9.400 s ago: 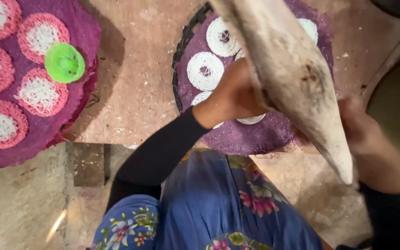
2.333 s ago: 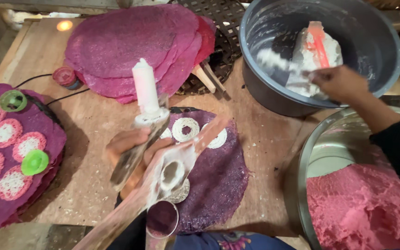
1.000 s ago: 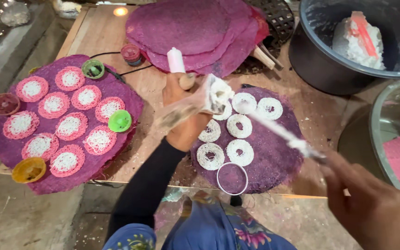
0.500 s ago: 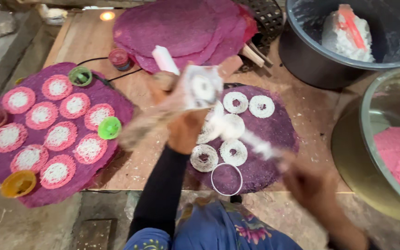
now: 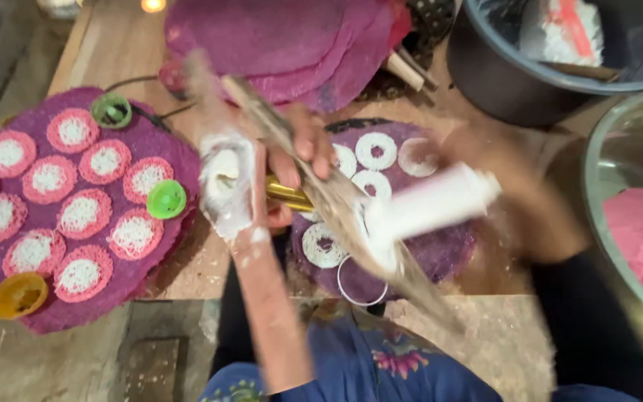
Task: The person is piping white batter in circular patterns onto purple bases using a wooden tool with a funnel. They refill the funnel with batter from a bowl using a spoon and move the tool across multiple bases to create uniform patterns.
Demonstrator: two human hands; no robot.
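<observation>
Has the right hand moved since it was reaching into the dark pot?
Yes. The right hand has come out of the dark pot and is now over the purple mat with white rings, gripping the white cylinder.

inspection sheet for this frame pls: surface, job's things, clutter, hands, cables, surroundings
Surface: wooden table, flour-dusted near its front edge.
Job's things: wooden press smeared with white dough, brass part at its middle; white cylinder; purple mat with white dough rings and one bare ring mould.
Clutter: second purple mat with pink-rimmed white noodle rounds; green, yellow and red caps; stack of purple mats.
Hands: left hand grips the press; right hand is blurred, at the white cylinder, grip cannot be told.
Cables: thin dark cord beside the green cap.
Surroundings: dark pot with white dough; steel bowl with pink dough; stone floor.
</observation>
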